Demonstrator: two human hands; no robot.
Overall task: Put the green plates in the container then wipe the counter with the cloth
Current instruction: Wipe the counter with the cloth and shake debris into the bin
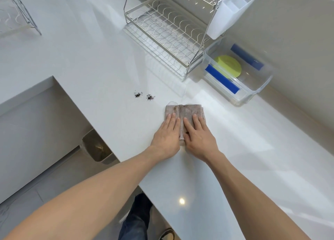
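Because both the left hand (167, 131) and right hand (197, 134) press the cloth (184, 111) with flat, extended fingers, gripping nothing, crumbs (144, 95) beyond the left fingertips may smear.

Both hands, left hand (167, 133) and right hand (197, 135), press flat on the cloth (184, 111) on the counter (108, 73).

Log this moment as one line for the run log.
stage: wiping | plates: in container | cloth: flat on counter | left hand, right hand: flat on cloth | crumbs: unwiped
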